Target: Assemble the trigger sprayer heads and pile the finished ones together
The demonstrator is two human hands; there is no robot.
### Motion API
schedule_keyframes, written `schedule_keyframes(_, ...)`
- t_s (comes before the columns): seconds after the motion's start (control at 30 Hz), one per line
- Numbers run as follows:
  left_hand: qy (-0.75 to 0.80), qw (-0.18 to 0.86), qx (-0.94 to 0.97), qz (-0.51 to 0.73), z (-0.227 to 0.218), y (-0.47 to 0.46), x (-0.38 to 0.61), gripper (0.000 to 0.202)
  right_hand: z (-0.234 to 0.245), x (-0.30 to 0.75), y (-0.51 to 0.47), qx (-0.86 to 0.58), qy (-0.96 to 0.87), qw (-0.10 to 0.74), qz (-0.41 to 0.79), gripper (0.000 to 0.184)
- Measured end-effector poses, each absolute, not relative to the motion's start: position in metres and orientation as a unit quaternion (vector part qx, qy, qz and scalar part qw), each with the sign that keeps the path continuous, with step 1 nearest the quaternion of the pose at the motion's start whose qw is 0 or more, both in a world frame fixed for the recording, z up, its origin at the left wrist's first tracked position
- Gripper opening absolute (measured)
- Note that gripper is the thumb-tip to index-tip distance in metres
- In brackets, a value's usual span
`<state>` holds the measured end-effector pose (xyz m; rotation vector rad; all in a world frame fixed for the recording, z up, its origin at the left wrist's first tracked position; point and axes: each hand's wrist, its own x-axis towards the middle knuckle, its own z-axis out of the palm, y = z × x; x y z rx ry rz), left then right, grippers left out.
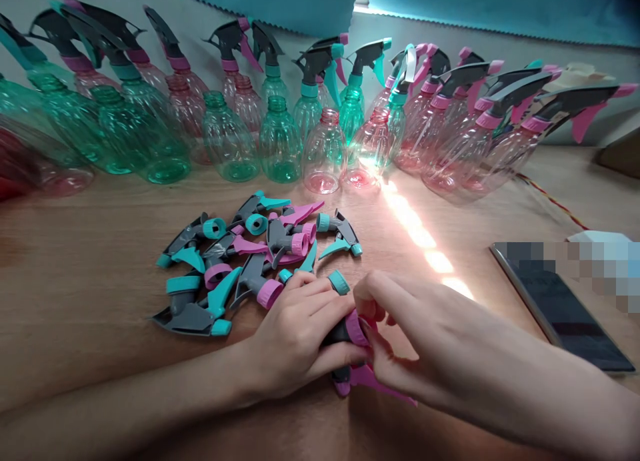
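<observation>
My left hand (300,327) is wrapped round a grey and pink trigger spray head (357,329), low in the middle of the head view. The fingertips of my right hand (395,321) pinch at the pink collar of that same spray head. Part of its grey body is covered by my fingers. Below my hands a pink trigger (377,381) sticks out; I cannot tell whether it belongs to the held head. Several loose spray heads (285,237) with teal or pink collars lie in a pile just beyond my left hand.
Green and pink clear bottles stand along the wall, several uncapped, such as a green bottle (281,144), others topped with spray heads, such as a pink one (505,154). A phone (560,307) lies at the right. A blurred red thing (15,161) shows at the left edge.
</observation>
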<state>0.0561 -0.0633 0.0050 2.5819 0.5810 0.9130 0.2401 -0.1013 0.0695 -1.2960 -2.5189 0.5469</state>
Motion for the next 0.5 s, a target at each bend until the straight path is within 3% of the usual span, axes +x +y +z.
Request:
schedule_keyframes(0.13, 0.210, 0.173, 0.908, 0.318, 0.004, -0.064, 0.056, 0.038, 0.062, 0.236, -0.108, -0.431, -0.882, 0.157, 0.109, 0.014)
schedule_keyframes(0.5, 0.196, 0.169, 0.904, 0.340, 0.004, -0.065, 0.054, 0.029, 0.065, 0.251, -0.107, -0.462, -0.841, 0.145, 0.240, 0.010)
